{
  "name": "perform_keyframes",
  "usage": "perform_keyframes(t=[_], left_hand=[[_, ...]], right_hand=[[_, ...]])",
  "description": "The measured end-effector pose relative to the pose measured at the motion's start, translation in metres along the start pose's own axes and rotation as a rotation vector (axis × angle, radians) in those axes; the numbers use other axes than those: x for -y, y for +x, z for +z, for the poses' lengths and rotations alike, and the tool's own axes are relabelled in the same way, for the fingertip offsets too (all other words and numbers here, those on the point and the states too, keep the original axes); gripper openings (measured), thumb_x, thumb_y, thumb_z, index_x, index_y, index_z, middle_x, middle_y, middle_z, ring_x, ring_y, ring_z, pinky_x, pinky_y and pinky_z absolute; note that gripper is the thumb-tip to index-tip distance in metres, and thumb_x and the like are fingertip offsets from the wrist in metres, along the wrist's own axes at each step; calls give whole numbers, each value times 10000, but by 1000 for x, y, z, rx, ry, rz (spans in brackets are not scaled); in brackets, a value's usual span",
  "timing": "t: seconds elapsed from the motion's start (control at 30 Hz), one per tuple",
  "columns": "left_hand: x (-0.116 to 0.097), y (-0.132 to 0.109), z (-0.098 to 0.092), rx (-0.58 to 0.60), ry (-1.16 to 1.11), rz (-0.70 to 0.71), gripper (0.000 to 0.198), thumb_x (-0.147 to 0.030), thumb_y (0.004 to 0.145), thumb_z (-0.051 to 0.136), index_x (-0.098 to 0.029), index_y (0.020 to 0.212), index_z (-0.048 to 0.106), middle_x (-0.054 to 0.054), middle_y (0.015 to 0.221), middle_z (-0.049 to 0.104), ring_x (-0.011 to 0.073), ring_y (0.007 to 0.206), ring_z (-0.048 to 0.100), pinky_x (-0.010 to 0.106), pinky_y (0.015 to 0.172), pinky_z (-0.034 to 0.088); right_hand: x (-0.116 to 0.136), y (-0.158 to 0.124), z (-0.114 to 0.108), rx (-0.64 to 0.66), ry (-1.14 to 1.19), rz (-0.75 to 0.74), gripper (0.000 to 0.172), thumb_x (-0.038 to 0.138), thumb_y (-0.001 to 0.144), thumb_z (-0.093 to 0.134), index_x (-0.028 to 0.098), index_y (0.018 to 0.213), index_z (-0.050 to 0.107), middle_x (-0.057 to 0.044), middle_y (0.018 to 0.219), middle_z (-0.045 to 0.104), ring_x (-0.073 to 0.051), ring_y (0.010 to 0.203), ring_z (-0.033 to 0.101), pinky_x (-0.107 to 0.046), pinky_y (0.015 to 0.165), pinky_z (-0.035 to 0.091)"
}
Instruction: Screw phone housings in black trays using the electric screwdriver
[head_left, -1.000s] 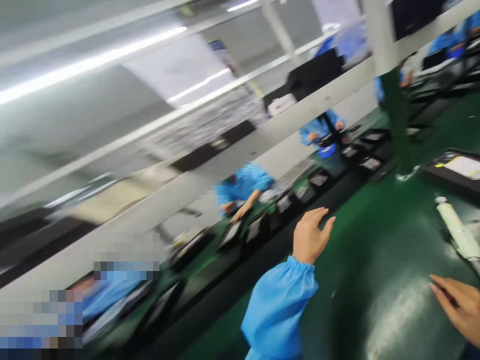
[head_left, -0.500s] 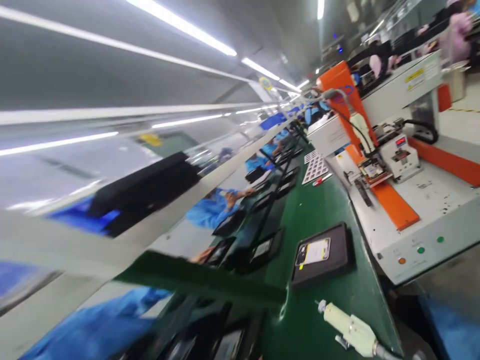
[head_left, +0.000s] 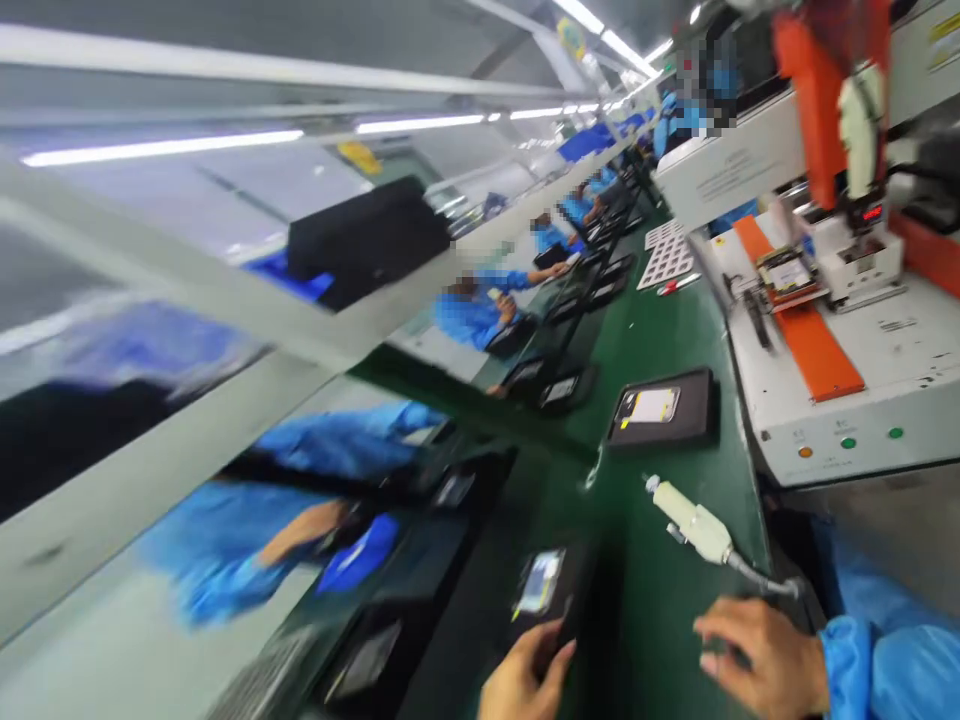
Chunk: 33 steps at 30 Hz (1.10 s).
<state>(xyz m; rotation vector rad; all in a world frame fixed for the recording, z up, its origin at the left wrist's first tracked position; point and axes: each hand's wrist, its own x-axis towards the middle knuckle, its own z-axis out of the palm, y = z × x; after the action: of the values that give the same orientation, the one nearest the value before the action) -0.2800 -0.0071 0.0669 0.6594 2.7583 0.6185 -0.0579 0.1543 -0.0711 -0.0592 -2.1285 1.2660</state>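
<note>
Gripping the near edge of a black tablet-like device [head_left: 546, 590] is the left hand [head_left: 521, 680], judged mid-pickup, while the right hand [head_left: 757, 660] is resting loosely curled, empty, on the green worktop [head_left: 667, 620] at 3 o'clock, so lifting next calls for a firmer hold.

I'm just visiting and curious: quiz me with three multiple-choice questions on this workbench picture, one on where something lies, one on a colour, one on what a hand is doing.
1. Where does the cream-coloured handheld tool lie?
A. On the green belt, between the flat black unit and the right hand
B. On top of the white machine
C. In the left hand

2. What colour is the long strip on the white machine?
A. Yellow
B. Orange
C. Purple

3. What is the left hand doing?
A. Hanging free in the air
B. Pressing a machine button
C. Touching a small black device with a lit screen

Answers:
1 A: the tool lies on the belt, between the unit and the right hand.
2 B: the strip on the machine is orange.
3 C: the left hand rests on the device.
</note>
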Motion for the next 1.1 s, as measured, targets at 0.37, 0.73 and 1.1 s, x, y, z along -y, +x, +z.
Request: perform_keyframes(t=[0.37, 0.73, 1.1], left_hand=[[-67, -228, 122, 265, -355, -104, 247, -240, 781, 607, -199, 1004, 704, 101, 932, 683, 242, 868, 627, 377, 797, 499], [-50, -173, 103, -212, -1671, -675, 424, -199, 676, 783, -124, 1066, 633, 179, 1162, 671, 297, 1133, 616, 419, 934, 533], [-65, -131, 133, -48, -1320, -473, 602, -488, 547, 850, -102, 980, 689, 139, 912, 741, 293, 853, 703, 316, 619, 583]], right_hand=[[3, 22, -38, 177, -86, -62, 236, 218, 920, 497, 140, 1100, 629, -127, 1164, 627, -232, 1085, 604, -405, 947, 533], [-11, 10, -38, 505, -197, -105, 424, 96, 904, 349, 117, 1283, 540, -137, 1259, 587, -245, 1247, 505, -559, 1100, 367], [4, 17, -37, 486, -151, -29, 440, 42, 835, 397, 119, 1231, 573, -135, 1248, 591, -227, 1201, 537, -488, 1117, 362]])
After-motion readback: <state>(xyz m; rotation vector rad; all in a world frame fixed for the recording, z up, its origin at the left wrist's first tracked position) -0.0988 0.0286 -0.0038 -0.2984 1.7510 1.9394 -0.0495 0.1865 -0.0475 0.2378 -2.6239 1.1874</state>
